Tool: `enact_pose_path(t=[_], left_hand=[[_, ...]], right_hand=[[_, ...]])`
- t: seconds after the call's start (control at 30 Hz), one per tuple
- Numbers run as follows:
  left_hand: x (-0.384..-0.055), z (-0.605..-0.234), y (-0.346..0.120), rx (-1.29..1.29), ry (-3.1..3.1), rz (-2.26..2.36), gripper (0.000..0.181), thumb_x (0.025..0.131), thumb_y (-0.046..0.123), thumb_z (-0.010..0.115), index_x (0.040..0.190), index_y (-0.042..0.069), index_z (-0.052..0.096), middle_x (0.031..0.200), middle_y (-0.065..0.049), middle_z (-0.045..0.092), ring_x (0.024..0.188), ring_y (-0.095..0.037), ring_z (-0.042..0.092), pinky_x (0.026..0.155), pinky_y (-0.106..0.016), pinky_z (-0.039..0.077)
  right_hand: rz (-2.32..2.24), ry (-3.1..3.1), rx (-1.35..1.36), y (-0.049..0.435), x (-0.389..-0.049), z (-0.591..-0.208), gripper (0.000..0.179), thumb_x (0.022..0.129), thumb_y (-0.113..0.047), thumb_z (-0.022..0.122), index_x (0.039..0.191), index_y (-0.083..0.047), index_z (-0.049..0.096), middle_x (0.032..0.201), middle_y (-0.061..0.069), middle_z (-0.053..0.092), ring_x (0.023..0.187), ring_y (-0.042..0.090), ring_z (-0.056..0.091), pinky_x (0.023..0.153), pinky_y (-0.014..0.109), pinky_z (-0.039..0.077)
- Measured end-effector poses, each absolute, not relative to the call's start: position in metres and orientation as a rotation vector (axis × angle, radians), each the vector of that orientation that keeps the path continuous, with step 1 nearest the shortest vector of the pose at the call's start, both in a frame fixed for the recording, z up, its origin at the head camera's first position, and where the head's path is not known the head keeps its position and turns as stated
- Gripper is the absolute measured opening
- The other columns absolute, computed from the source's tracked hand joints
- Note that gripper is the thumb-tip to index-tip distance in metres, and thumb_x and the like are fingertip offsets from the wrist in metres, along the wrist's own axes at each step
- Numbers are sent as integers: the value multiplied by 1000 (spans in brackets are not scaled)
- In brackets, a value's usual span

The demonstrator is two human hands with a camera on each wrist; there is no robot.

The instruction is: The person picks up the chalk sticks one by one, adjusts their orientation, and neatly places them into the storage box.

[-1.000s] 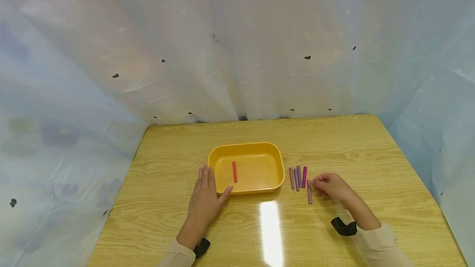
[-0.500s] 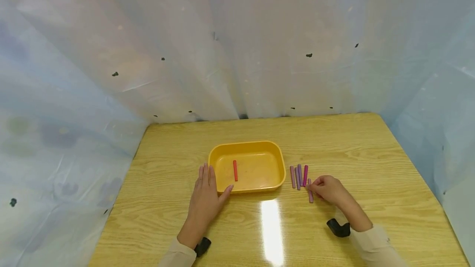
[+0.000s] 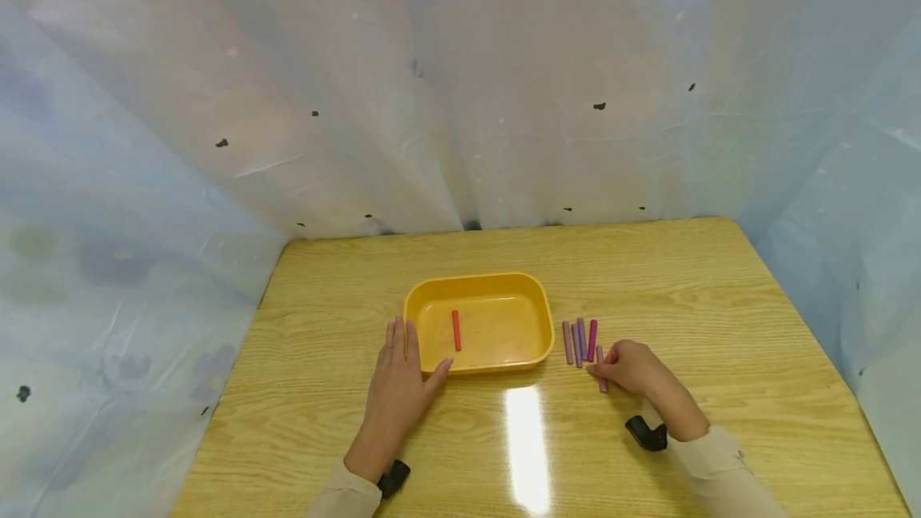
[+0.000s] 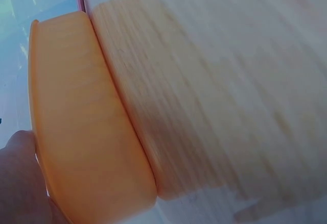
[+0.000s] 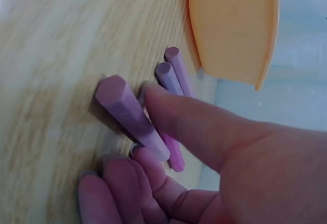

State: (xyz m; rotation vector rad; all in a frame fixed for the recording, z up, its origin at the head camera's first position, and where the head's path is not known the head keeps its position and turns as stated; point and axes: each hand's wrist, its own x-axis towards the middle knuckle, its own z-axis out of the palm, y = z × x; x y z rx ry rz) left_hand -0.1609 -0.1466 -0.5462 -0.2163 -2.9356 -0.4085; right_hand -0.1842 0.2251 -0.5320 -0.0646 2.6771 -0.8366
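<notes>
My left hand (image 3: 397, 394) rests on the near left corner of a yellow plastic tray (image 3: 507, 334), its fingers straight along the left side and its thumb at the front rim. A red crayon (image 3: 456, 331) lies inside the tray. To the tray's right, my right hand (image 3: 636, 368) pinches a mauve six-sided crayon (image 5: 127, 106) between thumb and forefinger, low at the table. The other fingers of that hand are curled beneath. Beside it lie a magenta crayon (image 3: 592, 340), two purple crayons (image 3: 582, 338) and a pinkish crayon (image 3: 567, 342), all roughly side by side.
The wood-grain table (image 3: 345, 286) has a bright light reflection in front of the tray. A pale plastic sheet (image 3: 504, 102) with small leaf marks hangs behind and at both sides. Dark wrist-camera mounts (image 3: 647, 434) sit under the wrists.
My right hand has moved a little left, from beside the mauve crayon to over it, with thumb and forefinger now around it. The left hand and tray stay put.
</notes>
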Motion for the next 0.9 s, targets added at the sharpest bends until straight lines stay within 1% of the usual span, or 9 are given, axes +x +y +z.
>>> enact_pose_path(t=[0.23,0.53,0.7,0.9], left_hand=[[-161,-548,-148,-209,-2952,-406,96,87,69,33,146,-3,15,152,-22,10,140,-32,7,107,-49,23],[-162,-548,-148,-204,-2963,-399,96,86,71,30,147,-2,13,152,-21,9,140,-30,5,107,-48,22],[-162,-549,-148,-204,-2961,-410,96,86,71,30,147,-2,13,152,-21,8,140,-30,4,107,-48,22],[-162,-550,-149,-208,-2940,-405,96,87,70,30,147,-2,12,152,-21,8,140,-30,5,108,-47,22]], right_hand=[[-820,2655,-50,224,-184,-530,32,84,-28,68,61,-8,60,56,-1,47,51,12,40,48,26,32],[-921,2610,-19,226,-181,-527,24,87,-22,63,70,-5,61,62,2,57,54,13,45,51,27,37],[-1012,2564,20,229,-179,-527,21,88,-18,61,75,-3,61,65,4,58,56,14,47,52,28,40],[-1116,2513,26,236,-179,-531,22,91,-19,57,78,-2,62,69,5,59,63,17,53,55,30,46]])
